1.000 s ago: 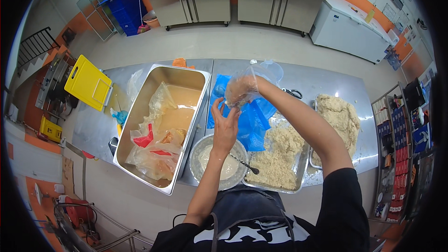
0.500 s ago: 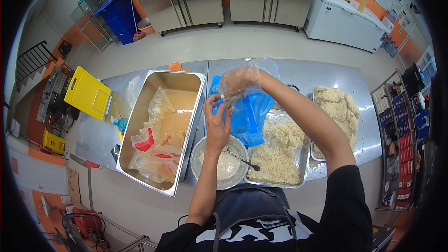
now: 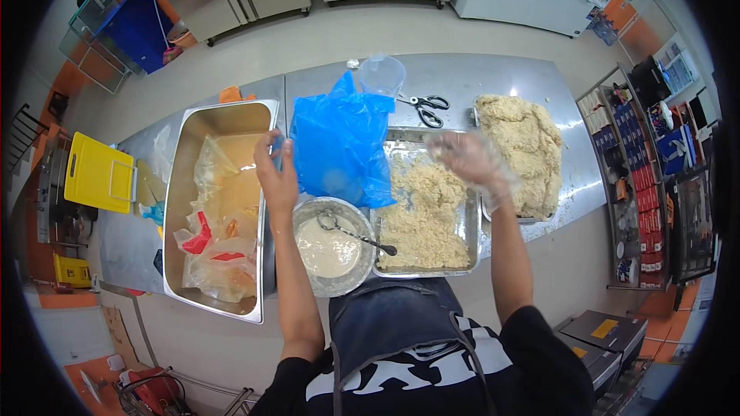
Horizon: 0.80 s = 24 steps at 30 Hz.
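Your two hands, which met over the blue plastic bag (image 3: 339, 142) half a second ago, have now parted, leaving that bag fully exposed on the table (image 3: 524, 81). Your left hand (image 3: 277, 176) has moved just left of the bag, fingers bent and spread with nothing in them; your right hand (image 3: 474, 158), in its clear plastic glove, has swung to the bag's right, above the tray (image 3: 462, 240) of pale crumbs (image 3: 420, 219). That hand is blurred, so you cannot tell whether its fingers grip anything. The scissors (image 3: 418, 102), mostly covered by your arm before, now show whole, right of the bag and beyond it. On the near side of the bag, the bowl (image 3: 339, 286) of batter carries the whisk (image 3: 354, 236), whose coiled head has come into view from behind your left forearm. The deep metal pan (image 3: 187, 162) stays left of the bag. As for writing, your dark shirt (image 3: 543, 347), on the near side of the bag, bears bold white print, partly hidden by the apron (image 3: 397, 320); far right of the bag, small print on the red boxes (image 3: 651, 235) is too fine to read.
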Motion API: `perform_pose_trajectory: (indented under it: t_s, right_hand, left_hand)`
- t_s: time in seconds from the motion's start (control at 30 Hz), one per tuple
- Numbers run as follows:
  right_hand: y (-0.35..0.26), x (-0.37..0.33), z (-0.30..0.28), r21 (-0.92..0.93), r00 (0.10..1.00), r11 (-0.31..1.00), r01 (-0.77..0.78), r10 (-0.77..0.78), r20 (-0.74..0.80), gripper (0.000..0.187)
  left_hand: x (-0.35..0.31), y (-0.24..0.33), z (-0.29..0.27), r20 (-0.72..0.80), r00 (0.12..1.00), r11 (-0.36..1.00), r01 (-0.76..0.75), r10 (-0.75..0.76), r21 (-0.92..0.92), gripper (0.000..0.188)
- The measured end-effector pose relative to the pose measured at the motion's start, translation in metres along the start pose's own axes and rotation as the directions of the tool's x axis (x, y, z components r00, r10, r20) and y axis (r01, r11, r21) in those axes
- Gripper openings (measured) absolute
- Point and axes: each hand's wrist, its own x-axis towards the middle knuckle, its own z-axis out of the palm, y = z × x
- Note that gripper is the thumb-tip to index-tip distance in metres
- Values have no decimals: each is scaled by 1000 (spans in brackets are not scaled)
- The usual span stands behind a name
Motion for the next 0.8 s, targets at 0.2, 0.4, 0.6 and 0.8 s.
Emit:
perform_pose_trajectory:
  t_s: [0.2, 0.4, 0.6, 0.8]
  right_hand:
    - [152, 33, 164, -368, 950, 929, 47, -155, -270, 66]
    - [140, 17, 173, -462, 966, 860, 215, -258, -31, 79]
    - [164, 21, 181, -534, 771, 697, 479, -625, -123, 63]
    - [179, 41, 212, -488, 807, 722, 490, -587, -59, 59]
  left_hand:
    - [52, -54, 42, 196, 944, 957, 283, -265, -66, 48]
    - [70, -69, 48, 642, 566, 766, 641, -517, 52, 49]
    - [78, -35, 32, 757, 479, 775, 629, -445, 57, 31]
    - [93, -44, 9, 832, 378, 804, 580, -406, 129, 34]
